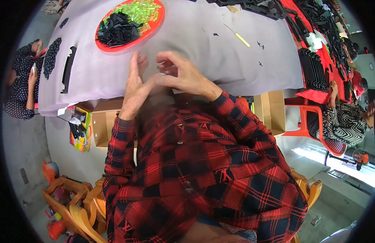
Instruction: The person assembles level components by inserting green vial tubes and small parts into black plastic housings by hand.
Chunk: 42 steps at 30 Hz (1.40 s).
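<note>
Both my hands are over the near edge of the cloth-covered table, close together. My left hand (135,90) has its fingers stretched upward and its thumb pointing toward the other hand. My right hand (186,77) has loosely bent fingers, and its thumb meets or overlaps the left thumb. I see nothing held in either one. Just beyond them lies a red oval tray (114,49) with a heap of small black plastic parts (119,30) beside yellow-green translucent pieces (139,12). A dark blur below my hands cannot be made out.
A yellow-handled screwdriver (242,39) and several tiny black bits lie to the right on the grey cloth (187,36). A long black plastic strip (68,69) and black piles (52,56) are at left. Cardboard boxes (273,109) stand below. Other people sit at both sides.
</note>
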### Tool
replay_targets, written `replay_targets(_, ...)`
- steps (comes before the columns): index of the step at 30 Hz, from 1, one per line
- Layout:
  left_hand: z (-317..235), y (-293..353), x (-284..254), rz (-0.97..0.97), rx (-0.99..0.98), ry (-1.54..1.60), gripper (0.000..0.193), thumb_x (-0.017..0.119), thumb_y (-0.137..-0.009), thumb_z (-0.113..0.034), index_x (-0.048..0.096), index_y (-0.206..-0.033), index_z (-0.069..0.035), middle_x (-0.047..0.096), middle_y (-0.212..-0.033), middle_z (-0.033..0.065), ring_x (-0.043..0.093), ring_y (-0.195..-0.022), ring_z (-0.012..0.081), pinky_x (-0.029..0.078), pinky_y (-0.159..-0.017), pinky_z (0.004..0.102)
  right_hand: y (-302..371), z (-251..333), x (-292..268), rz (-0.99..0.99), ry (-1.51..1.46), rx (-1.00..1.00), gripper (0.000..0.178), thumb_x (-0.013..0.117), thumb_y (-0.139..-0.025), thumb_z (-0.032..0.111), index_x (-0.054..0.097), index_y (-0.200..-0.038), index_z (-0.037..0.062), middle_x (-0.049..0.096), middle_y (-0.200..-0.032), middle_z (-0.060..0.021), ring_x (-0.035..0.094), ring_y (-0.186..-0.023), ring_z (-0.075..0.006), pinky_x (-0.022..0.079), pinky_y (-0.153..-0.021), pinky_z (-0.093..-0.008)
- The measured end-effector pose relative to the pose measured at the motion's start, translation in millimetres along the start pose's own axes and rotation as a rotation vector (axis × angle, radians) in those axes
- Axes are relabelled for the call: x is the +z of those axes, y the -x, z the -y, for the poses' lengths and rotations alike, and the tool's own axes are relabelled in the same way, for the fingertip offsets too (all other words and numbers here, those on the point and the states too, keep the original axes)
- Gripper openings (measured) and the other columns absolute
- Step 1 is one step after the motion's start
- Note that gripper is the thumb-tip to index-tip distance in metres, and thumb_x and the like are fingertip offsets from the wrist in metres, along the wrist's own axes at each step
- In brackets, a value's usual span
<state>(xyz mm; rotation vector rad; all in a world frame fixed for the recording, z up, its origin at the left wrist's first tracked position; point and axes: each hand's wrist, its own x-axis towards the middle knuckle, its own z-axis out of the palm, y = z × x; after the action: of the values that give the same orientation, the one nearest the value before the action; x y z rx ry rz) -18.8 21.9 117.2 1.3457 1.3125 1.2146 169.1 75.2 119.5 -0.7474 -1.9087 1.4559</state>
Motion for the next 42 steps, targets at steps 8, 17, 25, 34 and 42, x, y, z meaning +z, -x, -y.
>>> replay_targets(8, -12, -29, 52, 0.230, 0.197, -0.076, 0.095, 0.079, -0.080, -0.019, 0.020, -0.152, 0.001, 0.035, -0.147, 0.0252, 0.038, -0.139, 0.0352, 0.033, -0.114, 0.0438, 33, 12, -49, -0.114, -0.041, 0.030, 0.062, 0.069, -0.088, 0.014, 0.042, -0.143, 0.0065, 0.054, -0.133, -0.0111, 0.054, -0.122, -0.0219, 0.047, -0.100, -0.0354)
replay_targets(17, 5, -62, 122, 0.295, 0.287, -0.067, 0.100, 0.081, -0.074, -0.035, 0.027, -0.148, 0.006, 0.044, -0.137, 0.0228, 0.045, -0.129, 0.0363, 0.041, -0.105, 0.0424, 56, -6, -90, -0.380, -0.145, 0.066, 0.061, 0.065, -0.090, 0.019, 0.041, -0.143, 0.0021, 0.052, -0.136, -0.0157, 0.053, -0.123, -0.0252, 0.046, -0.102, -0.0400)
replay_targets(25, 9, -67, 131, 0.367, 0.355, -0.378, 0.095, 0.082, -0.074, -0.033, 0.032, -0.147, 0.002, 0.048, -0.133, 0.0201, 0.049, -0.125, 0.0362, 0.041, -0.103, 0.0443, 58, -22, -91, -0.419, -0.141, 0.066, 0.060, 0.065, -0.090, 0.017, 0.041, -0.143, 0.0001, 0.052, -0.136, -0.0168, 0.052, -0.124, -0.0264, 0.046, -0.102, -0.0406)
replay_targets(34, 14, -61, 138, 0.329, 0.376, -0.385, 0.096, 0.080, -0.066, -0.037, 0.035, -0.143, -0.001, 0.050, -0.125, 0.0173, 0.048, -0.119, 0.0369, 0.038, -0.100, 0.0505, 63, -26, -89, -0.439, -0.208, 0.030, 0.058, 0.063, -0.092, 0.018, 0.040, -0.142, -0.0019, 0.053, -0.133, -0.0176, 0.056, -0.120, -0.0269, 0.046, -0.101, -0.0401)
replay_targets(42, 8, -60, 133, 0.378, 0.319, -0.375, 0.095, 0.077, -0.068, -0.029, 0.032, -0.147, 0.000, 0.047, -0.128, 0.0168, 0.048, -0.118, 0.0330, 0.035, -0.102, 0.0470, 62, -31, -90, -0.455, -0.246, 0.066, 0.061, 0.067, -0.090, 0.016, 0.041, -0.142, -0.0012, 0.054, -0.134, -0.0165, 0.054, -0.121, -0.0240, 0.042, -0.105, -0.0384)
